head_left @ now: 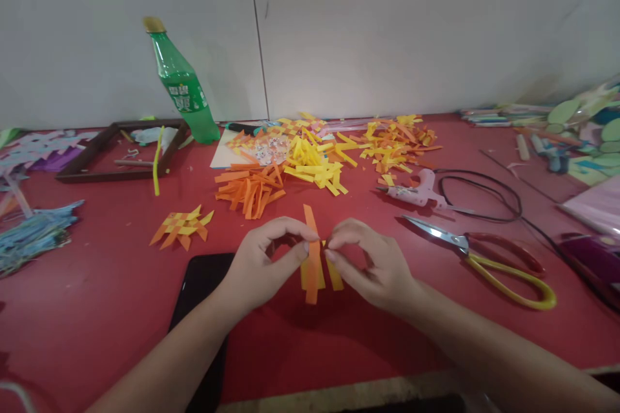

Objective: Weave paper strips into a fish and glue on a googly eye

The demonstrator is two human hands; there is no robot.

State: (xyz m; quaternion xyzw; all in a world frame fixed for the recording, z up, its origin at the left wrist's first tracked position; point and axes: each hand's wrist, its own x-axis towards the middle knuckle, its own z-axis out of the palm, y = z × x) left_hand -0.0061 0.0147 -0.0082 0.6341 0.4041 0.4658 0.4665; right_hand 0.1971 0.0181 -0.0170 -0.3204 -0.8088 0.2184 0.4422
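Observation:
Close to the table's front edge, my left hand (274, 255) pinches an orange paper strip (312, 277) between thumb and forefinger. Yellow paper strips (335, 276) hang beside and behind it. My right hand (368, 258) is closed in a pinch on the yellow strips, just right of the left fingertips; the fingers hide where the strips meet. Left of my hands lies a woven yellow and orange paper piece (181, 227) with pointed ends. Beyond my hands are a pile of loose orange strips (252, 190) and a pile of yellow strips (314, 164).
Scissors (465, 245) and a pink glue gun (419, 192) with a black cord lie to the right. A black phone (206, 277) rests under my left forearm. A green bottle (186, 100) leans near a brown frame (116, 175). A white wall (363, 32) stands behind.

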